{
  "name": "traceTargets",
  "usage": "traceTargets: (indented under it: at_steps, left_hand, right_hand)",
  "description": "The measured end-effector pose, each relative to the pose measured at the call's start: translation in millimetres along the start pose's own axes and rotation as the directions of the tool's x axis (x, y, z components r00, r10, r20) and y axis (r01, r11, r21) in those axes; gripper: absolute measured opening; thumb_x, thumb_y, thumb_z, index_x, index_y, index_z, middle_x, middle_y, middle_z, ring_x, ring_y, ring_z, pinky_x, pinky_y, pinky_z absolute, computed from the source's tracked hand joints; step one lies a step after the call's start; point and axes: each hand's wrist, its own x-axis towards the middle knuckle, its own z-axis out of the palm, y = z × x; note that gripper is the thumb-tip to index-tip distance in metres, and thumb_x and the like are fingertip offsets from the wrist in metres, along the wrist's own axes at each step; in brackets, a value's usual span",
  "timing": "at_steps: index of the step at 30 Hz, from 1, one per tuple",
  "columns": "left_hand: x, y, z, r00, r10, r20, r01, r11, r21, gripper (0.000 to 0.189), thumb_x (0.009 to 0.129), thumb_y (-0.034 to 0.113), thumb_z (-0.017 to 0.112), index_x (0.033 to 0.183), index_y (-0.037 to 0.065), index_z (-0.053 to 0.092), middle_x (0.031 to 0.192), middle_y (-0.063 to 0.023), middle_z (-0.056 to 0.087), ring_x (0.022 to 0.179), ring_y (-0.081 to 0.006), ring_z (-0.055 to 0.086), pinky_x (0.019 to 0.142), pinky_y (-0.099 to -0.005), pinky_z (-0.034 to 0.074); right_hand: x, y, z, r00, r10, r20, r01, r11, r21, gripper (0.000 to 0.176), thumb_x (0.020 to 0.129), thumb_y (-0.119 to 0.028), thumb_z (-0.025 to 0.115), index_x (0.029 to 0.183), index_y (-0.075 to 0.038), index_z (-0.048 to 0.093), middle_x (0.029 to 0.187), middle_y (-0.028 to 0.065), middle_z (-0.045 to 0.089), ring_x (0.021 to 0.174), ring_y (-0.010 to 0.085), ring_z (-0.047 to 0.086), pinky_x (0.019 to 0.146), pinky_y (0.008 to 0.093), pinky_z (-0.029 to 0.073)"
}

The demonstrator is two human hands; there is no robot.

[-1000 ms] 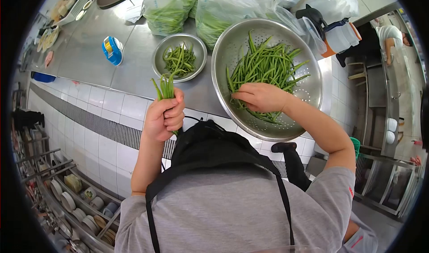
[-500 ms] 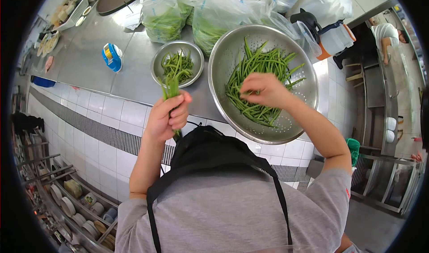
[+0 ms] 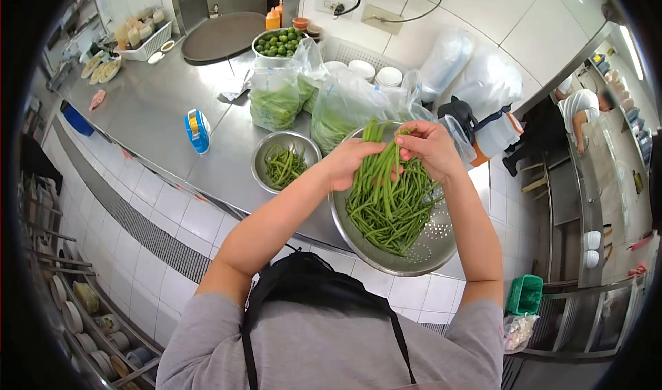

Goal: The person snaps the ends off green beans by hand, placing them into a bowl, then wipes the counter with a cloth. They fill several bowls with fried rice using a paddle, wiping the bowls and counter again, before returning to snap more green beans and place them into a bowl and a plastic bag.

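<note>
Above the colander (image 3: 436, 240), a bunch of beans (image 3: 376, 183)
The left hand (image 3: 350, 164) clasps it, lengthwise forward; the right hand (image 3: 434, 148), just beside, pinches at its far end.

The gripped beans (image 3: 376, 173) look smooth with a faint sheen. Beneath the grip, the colander (image 3: 440, 235) is shiny, perforated metal; just beyond, the bag (image 3: 345, 104) is thin, glossy plastic; below, the shirt (image 3: 338, 335) is matt cloth.
</note>
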Motion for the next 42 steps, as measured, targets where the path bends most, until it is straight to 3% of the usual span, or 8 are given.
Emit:
traceTargets:
  at_steps: [3, 16, 22, 24, 31, 34, 40, 42]
  left_hand:
    - [-15.8, 8.1, -12.2, 1.0, -0.009, -0.001, 0.008, 0.989, -0.147, 0.029, 0.088, 0.023, 0.048, 0.106, 0.001, 0.052, 0.088, -0.0104, 0.06, 0.075, -0.0214, 0.061, 0.07, -0.0356, 0.052]
    - [-113.8, 25.7, -109.0, 0.943, 0.089, -0.322, -0.148, 0.975, -0.164, 0.026, 0.08, 0.007, 0.059, 0.105, 0.003, 0.053, 0.096, -0.0097, 0.058, 0.074, -0.015, 0.058, 0.064, -0.0262, 0.052]
    - [-127.7, 32.3, -149.2, 0.888, 0.096, -0.449, -0.202, 0.96, -0.193, 0.019, 0.077, 0.003, 0.061, 0.094, -0.001, 0.056, 0.08, -0.0091, 0.061, 0.073, -0.0163, 0.06, 0.062, -0.029, 0.052]
    - [-127.1, 29.6, -164.1, 0.874, 0.052, -0.482, -0.154, 0.972, -0.176, 0.02, 0.077, 0.002, 0.061, 0.096, -0.001, 0.056, 0.079, -0.0082, 0.06, 0.07, -0.016, 0.059, 0.063, -0.0288, 0.052]
    - [-134.2, 27.7, -189.0, 0.919, 0.013, -0.394, -0.14, 0.945, -0.296, 0.026, 0.077, 0.004, 0.061, 0.102, 0.0, 0.054, 0.089, -0.0099, 0.06, 0.079, -0.017, 0.059, 0.07, -0.0294, 0.051]
    - [-133.2, 31.5, -198.5, 0.918, 0.02, -0.396, -0.171, 0.921, -0.351, 0.027, 0.078, 0.005, 0.061, 0.103, 0.0, 0.054, 0.092, -0.0104, 0.06, 0.08, -0.0171, 0.059, 0.07, -0.0293, 0.051]
    - [-132.1, 32.6, -198.3, 0.934, -0.048, -0.353, -0.053, 0.961, -0.272, 0.021, 0.079, 0.009, 0.061, 0.098, 0.0, 0.057, 0.089, -0.0101, 0.062, 0.076, -0.0174, 0.06, 0.067, -0.0287, 0.05]
    - [-138.9, 46.7, -200.1, 0.933, -0.094, -0.346, 0.044, 0.988, -0.151, 0.021, 0.079, 0.011, 0.061, 0.096, -0.001, 0.059, 0.083, -0.0095, 0.063, 0.069, -0.0161, 0.06, 0.06, -0.0269, 0.05]
  right_hand:
    - [22.0, 6.9, 13.0, 1.0, -0.01, 0.018, 0.009, 0.998, 0.066, 0.013, 0.076, -0.005, 0.064, 0.087, 0.001, 0.06, 0.071, 0.0034, 0.059, 0.059, 0.008, 0.054, 0.054, 0.0188, 0.044]
    - [98.0, 39.1, 152.4, 0.996, -0.04, 0.084, 0.033, 0.996, 0.083, 0.032, 0.074, -0.003, 0.065, 0.103, 0.003, 0.054, 0.079, 0.006, 0.059, 0.061, 0.0104, 0.055, 0.055, 0.021, 0.045]
    - [99.5, 59.4, 209.9, 0.972, -0.11, -0.207, 0.071, 0.98, -0.188, 0.03, 0.073, -0.004, 0.064, 0.099, 0.007, 0.053, 0.078, 0.0106, 0.06, 0.062, 0.0132, 0.059, 0.053, 0.022, 0.047]
    - [95.2, 70.7, 226.5, 0.981, 0.015, -0.192, -0.029, 0.997, -0.071, 0.024, 0.074, -0.006, 0.064, 0.092, 0.008, 0.056, 0.071, 0.0105, 0.061, 0.06, 0.0136, 0.06, 0.052, 0.022, 0.047]
    - [94.6, 108.3, 237.1, 0.827, -0.14, -0.544, 0.138, 0.989, -0.045, 0.01, 0.077, -0.01, 0.064, 0.076, 0.0, 0.062, 0.063, 0.0008, 0.058, 0.05, 0.0039, 0.049, 0.045, 0.0169, 0.035]
    - [88.5, 114.8, 252.2, 0.848, -0.066, -0.526, 0.081, 0.997, 0.005, 0.011, 0.077, -0.01, 0.064, 0.077, 0.001, 0.062, 0.061, -0.0005, 0.056, 0.049, 0.0031, 0.044, 0.045, 0.0172, 0.034]
    - [84.9, 115.4, 277.3, 0.832, -0.16, -0.532, 0.029, 0.969, -0.245, 0.011, 0.077, -0.008, 0.062, 0.081, 0.001, 0.064, 0.063, 0.0023, 0.059, 0.053, 0.0069, 0.051, 0.05, 0.0229, 0.041]
    - [80.0, 111.2, 269.1, 0.794, -0.366, -0.485, 0.133, 0.883, -0.45, 0.008, 0.076, -0.006, 0.061, 0.08, 0.0, 0.064, 0.062, 0.0047, 0.059, 0.053, 0.0091, 0.052, 0.05, 0.0227, 0.041]
